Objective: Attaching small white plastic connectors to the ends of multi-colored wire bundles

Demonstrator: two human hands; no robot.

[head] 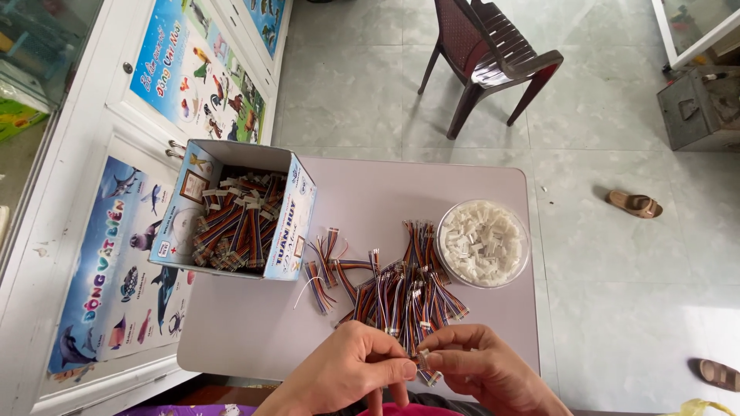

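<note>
My left hand point(351, 370) and my right hand point(482, 366) meet at the near edge of a small pale table point(254, 323). Together they pinch a short multicoloured wire lead with a small white connector point(424, 360) between the fingertips. Just beyond my hands lies a loose pile of the same coloured wire leads point(393, 289). A round clear tub of small white plastic connectors point(483, 243) stands on the right of the table. On the left, an open cardboard box point(289, 223) is packed with bundled wire leads.
A dark red plastic chair point(493, 54) stands on the tiled floor beyond the table. White cabinet doors with animal posters point(116, 254) run along the left. Sandals point(634, 204) and a grey metal box point(697, 108) sit on the floor at right.
</note>
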